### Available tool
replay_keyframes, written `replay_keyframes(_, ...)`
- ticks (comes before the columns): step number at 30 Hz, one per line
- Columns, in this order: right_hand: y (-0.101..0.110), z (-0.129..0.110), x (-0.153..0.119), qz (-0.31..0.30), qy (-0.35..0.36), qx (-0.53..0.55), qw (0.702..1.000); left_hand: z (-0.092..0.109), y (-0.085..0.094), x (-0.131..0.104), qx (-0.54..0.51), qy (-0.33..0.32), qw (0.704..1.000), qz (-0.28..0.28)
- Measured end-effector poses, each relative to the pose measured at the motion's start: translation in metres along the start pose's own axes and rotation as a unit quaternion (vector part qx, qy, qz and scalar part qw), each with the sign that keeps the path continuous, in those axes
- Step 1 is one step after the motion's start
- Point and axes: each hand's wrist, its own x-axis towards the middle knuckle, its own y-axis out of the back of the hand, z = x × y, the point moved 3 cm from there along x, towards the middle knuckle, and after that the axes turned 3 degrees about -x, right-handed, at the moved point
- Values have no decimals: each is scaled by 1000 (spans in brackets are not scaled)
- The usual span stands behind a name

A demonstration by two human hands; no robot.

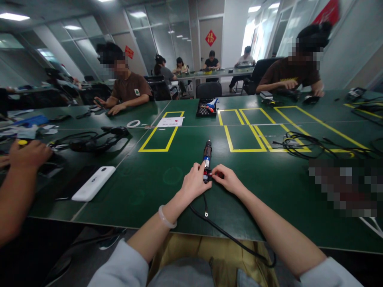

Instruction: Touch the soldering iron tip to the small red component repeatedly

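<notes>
A slim dark tool-like device with a silver and blue middle lies on the green table, its tip pointing away from me. My left hand, with a pale bracelet on the wrist, is closed around the near part of the device from the left. From the right, my right hand pinches a small red piece at the device's near end; its exact shape is partly hidden by the fingers. A black cable runs from below the hands over the table edge, near a small ring terminal.
Yellow tape outlines mark the table. A black tray stands farther back. At left are a white device, a tape roll and another person's hand. Black cables lie at right. Other people sit opposite.
</notes>
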Motion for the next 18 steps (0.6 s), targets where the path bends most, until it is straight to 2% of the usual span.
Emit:
replay_keyframes(10, 3, -10, -1, 16, -13, -19, 1000, 7, 0, 3, 22, -8, 999, 28)
replay_keyframes(15, 6, -10, -4, 9, -38, 29, 999, 8, 0, 9, 34, 22, 998, 39)
replay_keyframes(18, 5, -8, -4, -2, -47, 61, 997, 3, 1, 8, 55, 19, 998, 40)
